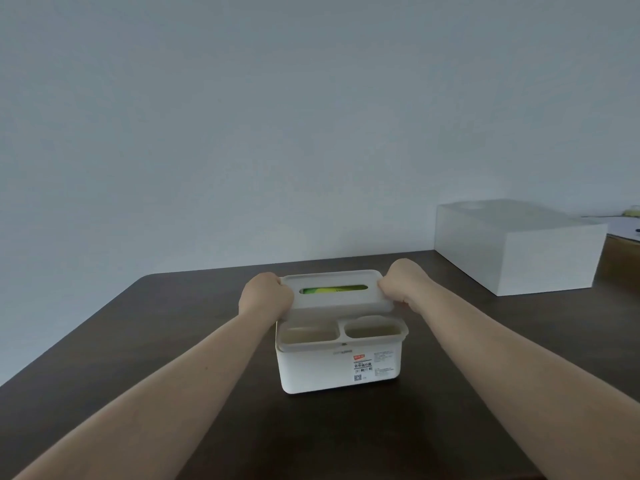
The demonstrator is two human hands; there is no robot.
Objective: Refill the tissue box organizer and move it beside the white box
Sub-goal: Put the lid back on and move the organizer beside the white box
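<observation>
left hand (265, 294) and right hand (403, 284) clasp organizer lid (337, 301) ends.

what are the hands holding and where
The flat white slotted lid of the organizer: left hand at its left end, right hand at its right end.

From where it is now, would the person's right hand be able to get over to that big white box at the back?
Probably yes: bare dark table lies between the right hand and the large white rectangular box. But the hand now grips the pale slotted lid.
</observation>
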